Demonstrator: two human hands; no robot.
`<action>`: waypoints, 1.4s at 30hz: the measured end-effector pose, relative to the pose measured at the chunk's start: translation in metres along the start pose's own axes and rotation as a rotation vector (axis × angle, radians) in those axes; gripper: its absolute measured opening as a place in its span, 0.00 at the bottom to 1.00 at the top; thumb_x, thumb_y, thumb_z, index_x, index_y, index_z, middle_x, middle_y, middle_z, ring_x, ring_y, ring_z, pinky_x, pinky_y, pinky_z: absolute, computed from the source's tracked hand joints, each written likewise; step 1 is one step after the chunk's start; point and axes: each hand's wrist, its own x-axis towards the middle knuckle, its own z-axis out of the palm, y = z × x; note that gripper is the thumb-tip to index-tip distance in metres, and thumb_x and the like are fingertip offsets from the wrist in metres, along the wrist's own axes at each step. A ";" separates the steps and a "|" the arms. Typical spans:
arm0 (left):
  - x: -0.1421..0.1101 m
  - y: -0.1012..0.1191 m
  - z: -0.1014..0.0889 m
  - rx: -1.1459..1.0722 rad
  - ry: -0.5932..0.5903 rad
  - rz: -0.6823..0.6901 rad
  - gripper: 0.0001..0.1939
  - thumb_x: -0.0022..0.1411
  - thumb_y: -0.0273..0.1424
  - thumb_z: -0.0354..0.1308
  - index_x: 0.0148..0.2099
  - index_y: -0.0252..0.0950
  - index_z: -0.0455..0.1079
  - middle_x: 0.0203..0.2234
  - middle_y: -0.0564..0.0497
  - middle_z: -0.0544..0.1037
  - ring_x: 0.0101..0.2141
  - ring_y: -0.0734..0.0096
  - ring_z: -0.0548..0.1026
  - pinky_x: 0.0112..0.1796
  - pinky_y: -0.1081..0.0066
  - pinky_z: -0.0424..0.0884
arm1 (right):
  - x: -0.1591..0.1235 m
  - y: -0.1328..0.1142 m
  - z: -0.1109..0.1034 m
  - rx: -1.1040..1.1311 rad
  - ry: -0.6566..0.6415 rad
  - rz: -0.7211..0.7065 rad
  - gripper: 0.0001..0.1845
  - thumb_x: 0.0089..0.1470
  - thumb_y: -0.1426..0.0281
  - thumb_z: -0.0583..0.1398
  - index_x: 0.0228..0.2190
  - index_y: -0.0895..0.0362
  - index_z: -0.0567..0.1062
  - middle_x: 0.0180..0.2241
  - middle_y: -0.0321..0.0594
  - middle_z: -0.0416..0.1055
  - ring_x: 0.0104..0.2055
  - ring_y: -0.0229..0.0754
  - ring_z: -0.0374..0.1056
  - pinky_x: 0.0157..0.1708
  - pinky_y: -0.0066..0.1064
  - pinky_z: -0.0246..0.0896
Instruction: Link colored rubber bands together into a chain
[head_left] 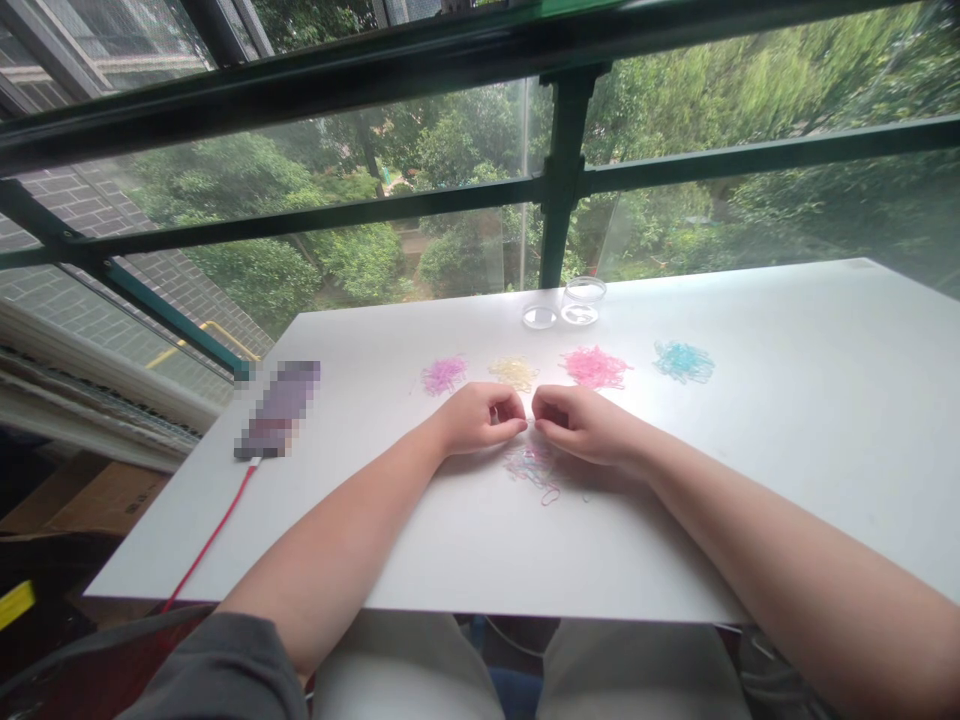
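My left hand [486, 416] and my right hand [583, 422] meet over the middle of the white table, fingertips nearly touching. Both are closed in a pinch; something small and pale seems to lie between them, too small to make out. Just below lies a loose mixed pile of small rubber bands [531, 468], with one pink loop [550, 495] at its near edge. Beyond the hands, sorted heaps sit in a row: purple bands [444, 375], yellow bands [513, 372], pink bands [596, 367] and blue bands [684, 361].
Near the far edge of the table [810, 450] stand a clear round container [583, 300] and a clear round lid [539, 317]. At left lies a blurred-out phone [279, 408] with a red cable [214, 530] running off the edge. A green-framed window railing [564, 180] borders the table.
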 end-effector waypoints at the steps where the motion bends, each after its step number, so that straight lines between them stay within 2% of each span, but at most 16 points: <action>1: 0.000 0.000 0.000 -0.001 0.001 0.002 0.05 0.53 0.31 0.56 0.30 0.34 0.69 0.24 0.53 0.73 0.25 0.78 0.68 0.27 0.77 0.64 | 0.000 0.000 0.000 0.001 0.000 0.000 0.02 0.47 0.74 0.53 0.25 0.56 0.62 0.21 0.31 0.59 0.23 0.32 0.53 0.23 0.25 0.48; 13: -0.001 -0.003 -0.007 0.017 0.022 0.075 0.04 0.54 0.29 0.54 0.29 0.33 0.67 0.23 0.53 0.71 0.26 0.77 0.67 0.29 0.76 0.64 | 0.001 0.003 -0.001 0.052 0.002 -0.020 0.04 0.46 0.75 0.51 0.23 0.56 0.59 0.21 0.30 0.56 0.24 0.33 0.51 0.25 0.26 0.47; 20: -0.003 -0.012 -0.022 0.118 0.195 0.092 0.04 0.54 0.29 0.55 0.30 0.33 0.68 0.26 0.51 0.74 0.29 0.75 0.70 0.33 0.73 0.65 | 0.001 0.006 -0.002 0.094 -0.010 -0.034 0.05 0.45 0.77 0.50 0.23 0.56 0.58 0.22 0.30 0.54 0.24 0.33 0.50 0.25 0.26 0.47; 29: -0.003 -0.004 -0.014 0.108 0.133 0.182 0.04 0.54 0.29 0.56 0.31 0.34 0.70 0.25 0.51 0.74 0.28 0.75 0.70 0.32 0.73 0.64 | 0.001 0.003 0.000 0.075 0.006 0.016 0.03 0.50 0.73 0.51 0.25 0.56 0.60 0.22 0.31 0.57 0.24 0.33 0.52 0.24 0.26 0.48; 38: -0.005 -0.012 -0.018 0.129 0.213 0.132 0.04 0.54 0.30 0.56 0.31 0.34 0.69 0.25 0.51 0.75 0.28 0.75 0.71 0.32 0.73 0.65 | 0.000 0.001 -0.001 0.073 -0.015 0.028 0.03 0.48 0.75 0.52 0.25 0.56 0.60 0.21 0.30 0.58 0.23 0.33 0.53 0.23 0.26 0.49; 42: -0.007 -0.017 -0.031 0.216 0.311 0.117 0.05 0.55 0.30 0.55 0.31 0.35 0.70 0.26 0.51 0.75 0.29 0.74 0.70 0.33 0.73 0.66 | 0.000 0.001 -0.001 0.054 -0.019 0.032 0.03 0.49 0.74 0.51 0.25 0.56 0.60 0.22 0.31 0.58 0.23 0.33 0.53 0.24 0.26 0.49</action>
